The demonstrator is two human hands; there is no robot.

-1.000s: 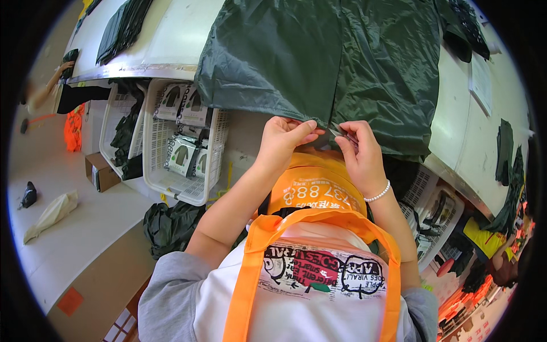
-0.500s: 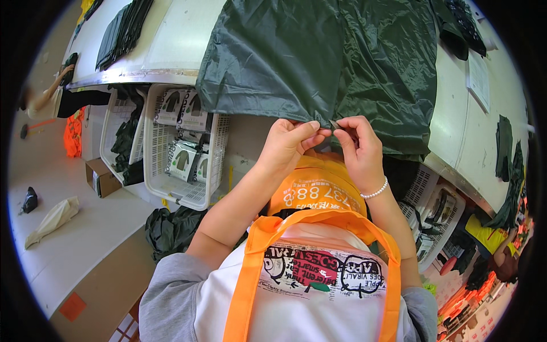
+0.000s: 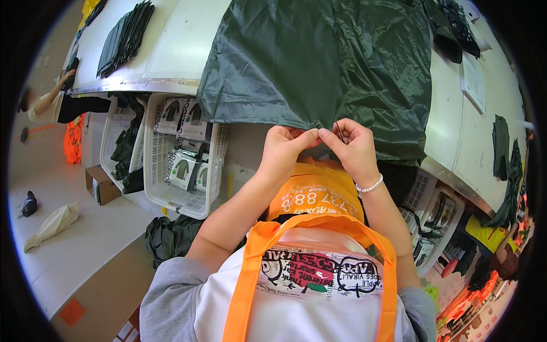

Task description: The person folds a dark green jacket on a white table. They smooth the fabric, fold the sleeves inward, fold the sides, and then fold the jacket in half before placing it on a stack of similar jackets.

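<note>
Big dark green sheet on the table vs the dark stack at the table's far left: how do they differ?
The green sheet is spread open and wrinkled, its edge hanging over the table rim; the folded stack lies flat and neat. The sheet covers far more table than the stack. The left hand and right hand pinch the sheet's edge; nobody touches the stack. Both are dark fabric lying on the same white table.

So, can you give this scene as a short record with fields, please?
left hand: pinches the hem of the green cloth
right hand: pinches the same hem, fingertips meeting the left hand
cloth: spread over the white table, hem hanging over its near edge
below table: white basket with packets
apron: orange
</note>
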